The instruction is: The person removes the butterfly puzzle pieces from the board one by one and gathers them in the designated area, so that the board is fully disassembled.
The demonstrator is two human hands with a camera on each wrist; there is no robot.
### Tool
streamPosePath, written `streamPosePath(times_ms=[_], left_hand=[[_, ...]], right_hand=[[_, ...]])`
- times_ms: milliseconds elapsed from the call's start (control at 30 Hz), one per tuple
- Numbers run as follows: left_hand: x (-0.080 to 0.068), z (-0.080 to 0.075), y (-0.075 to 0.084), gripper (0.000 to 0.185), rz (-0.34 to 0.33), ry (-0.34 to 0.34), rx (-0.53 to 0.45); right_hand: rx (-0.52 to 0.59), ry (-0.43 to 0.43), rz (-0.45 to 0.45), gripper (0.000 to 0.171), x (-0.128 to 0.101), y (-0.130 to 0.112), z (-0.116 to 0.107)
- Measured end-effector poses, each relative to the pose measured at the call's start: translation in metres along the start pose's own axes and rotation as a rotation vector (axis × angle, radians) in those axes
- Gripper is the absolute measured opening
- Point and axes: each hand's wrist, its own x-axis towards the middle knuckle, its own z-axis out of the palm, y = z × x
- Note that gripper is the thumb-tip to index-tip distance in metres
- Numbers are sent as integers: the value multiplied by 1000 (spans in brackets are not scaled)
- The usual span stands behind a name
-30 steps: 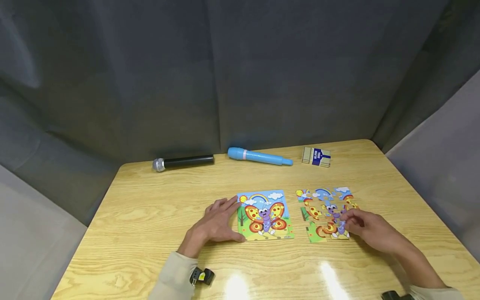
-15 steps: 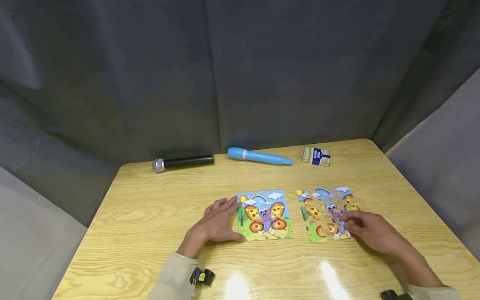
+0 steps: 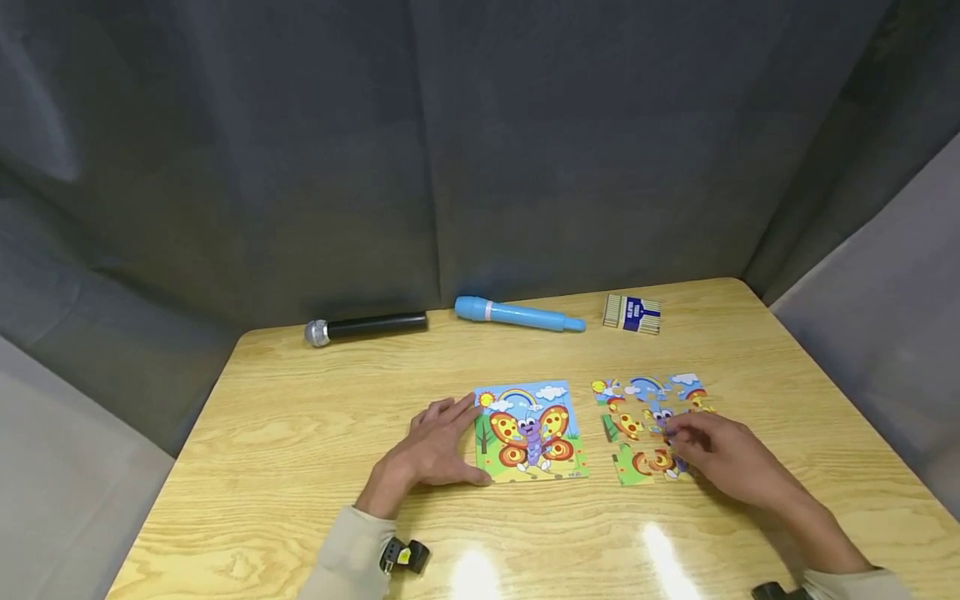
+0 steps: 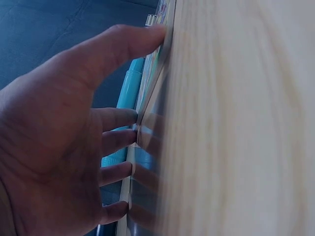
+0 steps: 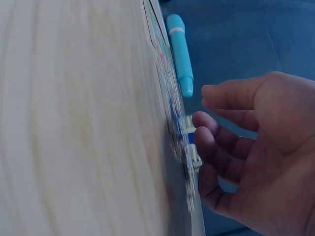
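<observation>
Resting flat on the wooden table [image 3: 300,433], left hand [image 3: 431,450] with fingers straight and relaxed, fingertips [image 4: 129,118] and thumb pressed against the left edge of the butterfly picture board [image 3: 531,432]; holds nothing, apparently braces the board against sliding. Right hand [image 3: 723,462] lowered over the loose butterfly puzzle pieces [image 3: 648,425], fingers bent, fingertips [image 5: 202,140] touching a piece near the middle of the set; whether pinching or only nudging cannot be told, the wrist view being blurred. Pieces laid face up in a rough square just right of the board, small gaps between them, likely so arranged to mirror the complete picture beside them as a reference. Board and pieces near the front centre of the table, side by side but apart.

Further back, along the far edge, well apart from both hands: black microphone [image 3: 366,326] lying on its side at left, blue toy microphone [image 3: 517,314] lying on its side in the middle, small striped box [image 3: 632,313] with a blue label at right. Box closed, contents hidden; no open container in view. Grey fabric screen [image 3: 480,150] enclosing the table on three sides.
</observation>
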Motion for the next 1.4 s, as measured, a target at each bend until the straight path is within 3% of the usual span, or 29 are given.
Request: streamPosePath(times_ms=[633,833,1100,1400], left_hand=[[-3,3,-2,105,-29,-14,-5],[-3,3,-1,104,-30,-15,-11],[-2,1,0,104,-24,-15,-3],[-1,0,0,102,-20,-7,0]], right_hand=[[40,-53,-238,25,18,-52,44],[53,-98,-272,25,20,-68,54],[-17,-144,-290,34,27,-78,61],[-71,-144,-325,36,31,-84,64]])
